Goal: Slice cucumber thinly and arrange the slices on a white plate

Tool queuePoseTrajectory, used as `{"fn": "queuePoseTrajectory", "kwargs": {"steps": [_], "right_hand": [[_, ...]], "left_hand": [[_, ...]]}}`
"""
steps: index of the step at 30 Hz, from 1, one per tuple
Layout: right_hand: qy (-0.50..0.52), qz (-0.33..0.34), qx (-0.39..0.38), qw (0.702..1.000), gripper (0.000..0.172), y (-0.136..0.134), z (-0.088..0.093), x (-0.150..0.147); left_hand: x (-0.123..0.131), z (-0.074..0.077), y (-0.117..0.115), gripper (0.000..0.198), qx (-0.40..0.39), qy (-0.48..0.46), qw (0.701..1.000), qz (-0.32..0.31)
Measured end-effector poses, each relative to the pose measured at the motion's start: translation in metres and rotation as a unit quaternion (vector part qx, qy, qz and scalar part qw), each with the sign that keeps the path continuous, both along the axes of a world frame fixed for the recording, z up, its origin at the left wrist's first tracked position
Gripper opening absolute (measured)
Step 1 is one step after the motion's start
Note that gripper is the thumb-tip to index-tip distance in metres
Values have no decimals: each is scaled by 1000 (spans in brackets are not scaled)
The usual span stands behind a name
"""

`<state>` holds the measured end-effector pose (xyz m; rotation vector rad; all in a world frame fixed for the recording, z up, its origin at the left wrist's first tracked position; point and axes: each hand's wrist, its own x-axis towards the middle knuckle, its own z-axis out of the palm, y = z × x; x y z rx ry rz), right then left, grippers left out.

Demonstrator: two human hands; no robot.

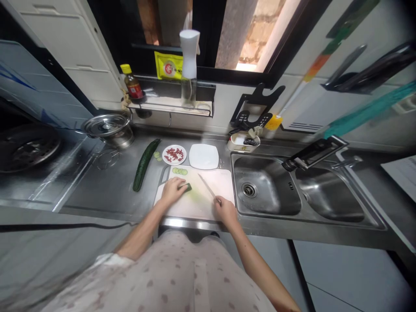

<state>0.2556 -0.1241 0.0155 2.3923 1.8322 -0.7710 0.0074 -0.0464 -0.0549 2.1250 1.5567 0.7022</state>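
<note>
A white cutting board [214, 177] lies on the steel counter in front of me. My left hand [173, 190] is curled over a short piece of cucumber [187, 187] and presses it onto the board. My right hand [225, 211] grips the handle of a knife [206, 185], whose blade points away from me over the board, to the right of the cucumber piece. Several cut cucumber slices [180, 171] lie at the board's far left edge.
A whole cucumber [144, 164] lies left of the board, with a couple of slices beside it. Behind the board stand a round plate of red pieces [174, 154] and an empty white square plate [203, 156]. A double sink [269, 190] is to the right, a lidded pot [108, 127] at the back left.
</note>
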Motion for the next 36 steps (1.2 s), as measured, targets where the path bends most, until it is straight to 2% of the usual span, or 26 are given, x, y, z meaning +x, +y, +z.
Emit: {"fn": "queuePoseTrajectory", "kwargs": {"steps": [3,6,12,17,21,26,31,36], "right_hand": [[-1,14,0,1000,34,2,1,-2],[-12,28,-6,1000,34,3,0,-4],[-39,45,-34,998,34,3,-1,-7],[-45,63,-41,996,35,2,-4,-9],[-36,93,-48,994,35,2,-4,-14],[-23,123,-53,991,33,4,3,-25],[-24,134,-44,990,32,6,13,-37],[-26,143,-43,988,31,6,16,-45]], "left_hand": [[1,6,-5,41,-24,19,999,-35],[2,9,-9,42,-49,33,997,-43],[4,3,-14,38,-54,21,997,-55],[6,-2,-20,38,-41,8,997,-63],[7,1,-24,38,-24,10,998,-50],[8,4,-26,27,18,-13,998,-62],[8,-4,-26,27,45,-8,996,-75],[8,-15,-24,29,67,2,994,-83]]}}
